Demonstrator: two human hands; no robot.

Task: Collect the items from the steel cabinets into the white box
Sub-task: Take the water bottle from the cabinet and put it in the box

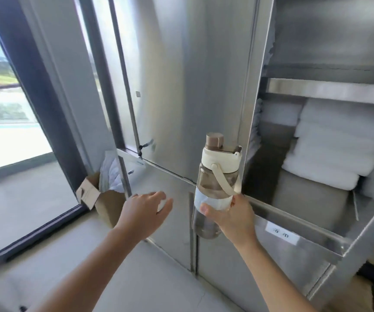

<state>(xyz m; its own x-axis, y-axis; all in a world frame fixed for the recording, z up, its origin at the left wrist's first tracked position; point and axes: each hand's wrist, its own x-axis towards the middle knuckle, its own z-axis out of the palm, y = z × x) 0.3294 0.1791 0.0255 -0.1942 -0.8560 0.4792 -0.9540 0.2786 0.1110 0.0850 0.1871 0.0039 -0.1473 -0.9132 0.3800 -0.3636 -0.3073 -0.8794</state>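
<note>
Steel cabinets [192, 86] fill the wall; her right hand [233, 219] grips the water bottle [215, 188] low, clear of the shelf, left hand [145, 210] spread empty. Top-heavy, it might tip; white box seemingly unseen.

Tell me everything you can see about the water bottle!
The water bottle is see-through smoky brown plastic with a cream lid, a brown round cap on top and a cream loop strap hanging down its side. A white band wraps around its middle. It looks empty and stands nearly upright in the air, in front of the steel cabinet. The right hand holds it by the lower part, in a closed grip; nothing else touches it.
</note>
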